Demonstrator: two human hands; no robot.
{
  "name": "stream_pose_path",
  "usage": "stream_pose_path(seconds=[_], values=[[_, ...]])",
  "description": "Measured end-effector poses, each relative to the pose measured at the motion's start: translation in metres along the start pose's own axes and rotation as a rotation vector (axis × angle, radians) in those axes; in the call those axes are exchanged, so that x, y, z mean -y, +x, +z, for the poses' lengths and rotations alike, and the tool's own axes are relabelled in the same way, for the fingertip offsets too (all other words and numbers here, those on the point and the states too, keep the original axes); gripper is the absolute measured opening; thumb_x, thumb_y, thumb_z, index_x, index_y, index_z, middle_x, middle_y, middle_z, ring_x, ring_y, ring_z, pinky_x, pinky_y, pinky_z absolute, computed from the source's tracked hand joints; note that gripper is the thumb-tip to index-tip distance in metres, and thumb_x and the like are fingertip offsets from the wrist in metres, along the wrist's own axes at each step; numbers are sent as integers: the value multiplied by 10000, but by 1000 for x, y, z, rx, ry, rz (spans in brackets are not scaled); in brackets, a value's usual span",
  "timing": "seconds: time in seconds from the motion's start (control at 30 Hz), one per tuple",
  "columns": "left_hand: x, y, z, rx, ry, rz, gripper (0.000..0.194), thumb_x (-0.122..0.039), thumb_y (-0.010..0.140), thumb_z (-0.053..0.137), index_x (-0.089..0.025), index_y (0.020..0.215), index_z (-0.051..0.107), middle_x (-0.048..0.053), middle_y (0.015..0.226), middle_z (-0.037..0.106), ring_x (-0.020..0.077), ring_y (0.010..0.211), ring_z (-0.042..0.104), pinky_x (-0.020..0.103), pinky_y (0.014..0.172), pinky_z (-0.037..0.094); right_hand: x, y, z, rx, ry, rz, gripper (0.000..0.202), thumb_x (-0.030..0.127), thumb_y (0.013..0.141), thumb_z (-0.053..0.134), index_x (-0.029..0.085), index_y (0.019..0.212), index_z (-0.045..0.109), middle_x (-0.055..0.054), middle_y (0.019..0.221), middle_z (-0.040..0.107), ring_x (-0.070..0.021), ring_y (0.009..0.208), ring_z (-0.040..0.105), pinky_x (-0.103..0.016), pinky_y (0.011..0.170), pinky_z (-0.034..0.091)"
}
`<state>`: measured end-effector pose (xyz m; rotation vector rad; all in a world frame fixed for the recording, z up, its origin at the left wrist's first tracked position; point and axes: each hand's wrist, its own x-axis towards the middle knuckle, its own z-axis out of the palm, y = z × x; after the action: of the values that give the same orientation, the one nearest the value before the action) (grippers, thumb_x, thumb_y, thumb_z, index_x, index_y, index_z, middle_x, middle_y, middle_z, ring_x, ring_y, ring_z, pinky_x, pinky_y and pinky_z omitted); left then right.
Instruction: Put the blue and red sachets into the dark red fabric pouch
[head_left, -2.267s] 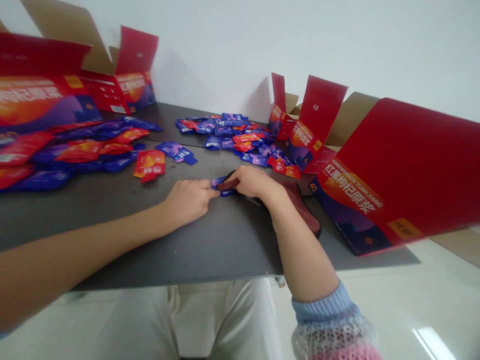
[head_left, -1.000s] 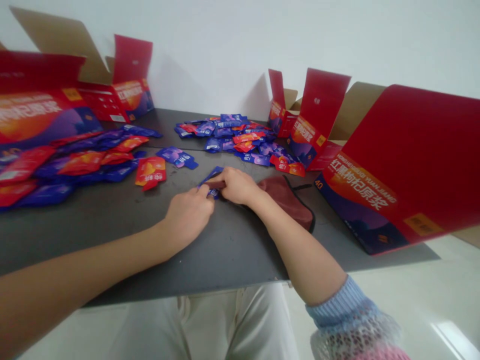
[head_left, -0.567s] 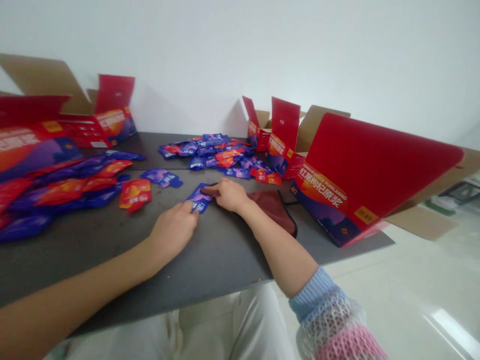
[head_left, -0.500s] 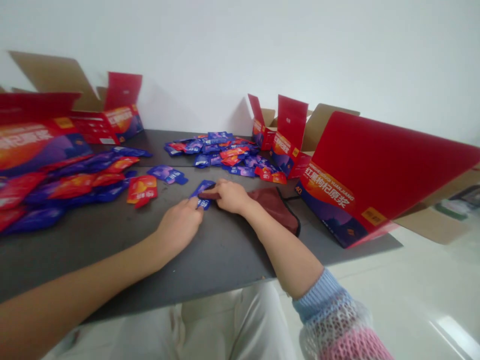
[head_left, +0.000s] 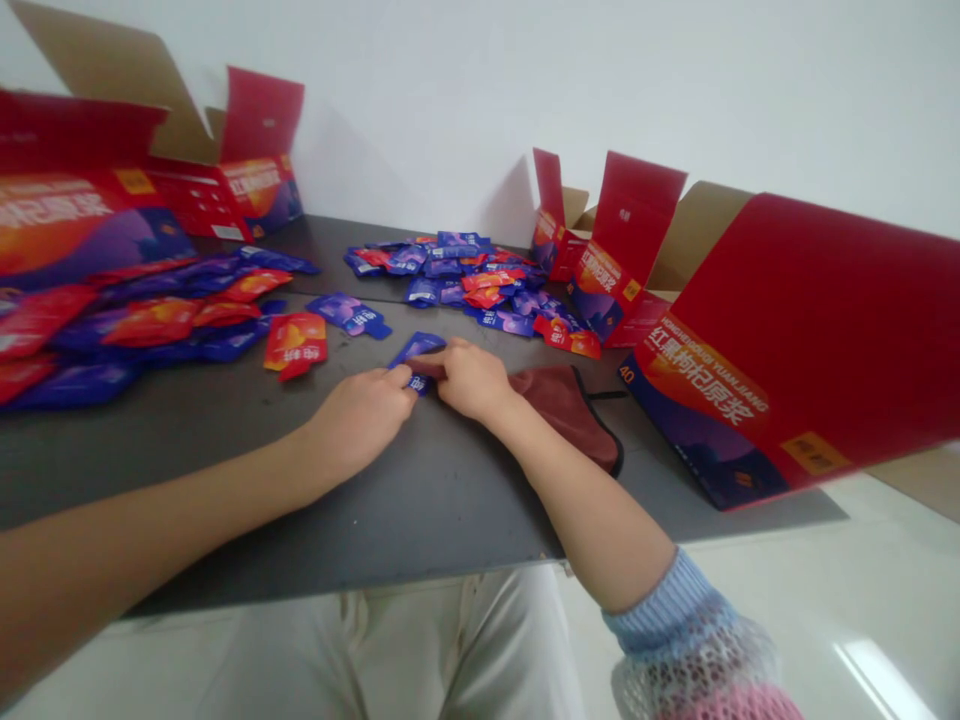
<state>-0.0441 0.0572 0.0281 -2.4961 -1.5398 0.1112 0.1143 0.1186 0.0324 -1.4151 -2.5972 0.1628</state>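
Observation:
On the dark grey table (head_left: pixel 390 500), a blue packet (head_left: pixel 417 347) lies flat between my two hands. My left hand (head_left: pixel 367 415) is closed, its fingertips pinching the packet's lower left edge. From the right, my right hand (head_left: pixel 472 380) reaches onto the packet with the index finger forward and the other fingers curled. Dark brown material covers that index finger, matching the brown cloth (head_left: pixel 566 410) beside my right wrist; whether they join is hidden. An orange-red packet (head_left: pixel 296 340) and a blue-purple packet (head_left: pixel 349 313) lie loose to the left.
A large pile of red and blue packets (head_left: pixel 157 318) is at the left, and another pile (head_left: pixel 450 262) sits near the wall. Open red boxes stand at the back left (head_left: pixel 259 190), back right (head_left: pixel 600 285) and right (head_left: pixel 720 400). The table's front edge is near my lap.
The view has shifted, so the table and boxes sit differently in it. Both hands remain at the blue packet, and the packet has hardly moved on the table.

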Motion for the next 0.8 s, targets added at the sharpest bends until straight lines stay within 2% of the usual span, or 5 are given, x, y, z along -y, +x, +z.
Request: stream_pose_path(seconds=[0.27,0.4,0.5,0.63,0.8], values=[[19,15,4,-29,-79,47,295,-46,840,459,-155,851,733,99,931,687,201,755,660,300,660,453,-17,2,-5,-30,-53,277,404,327,976,435,306,1311,659,-126,1196,650,-261,1057,645,-359,890,509],[49,29,25,-117,-408,258,261,-80,737,516,-163,494,560,66,738,616,159,671,588,276,610,423,-9,-4,-3,-24,-67,72,405,261,960,446,329,1296,661,-83,1182,653,-227,1034,635,-318,880,495],[74,36,45,-178,-787,329,294,-130,777,479,-170,490,529,58,789,648,142,720,609,261,679,475,-4,-6,-4,-9,-64,-126,388,220,934,464,333,1213,709,-67,1167,659,-228,1020,637,-317,860,491],[97,44,62,-399,-933,105,261,-343,881,517,-174,813,704,99,1055,703,210,986,652,316,841,516,-6,-6,-10,86,2,-287,461,132,882,512,378,1219,708,-30,1175,675,-211,1079,623,-296,904,468],[102,51,64,-173,-658,240,649,-546,914,506,-206,1467,491,124,1522,486,287,1360,464,424,1129,320,-1,-10,-15,178,29,-347,498,98,870,524,384,1239,697,-9,1228,675,-201,1125,609,-284,953,452]])
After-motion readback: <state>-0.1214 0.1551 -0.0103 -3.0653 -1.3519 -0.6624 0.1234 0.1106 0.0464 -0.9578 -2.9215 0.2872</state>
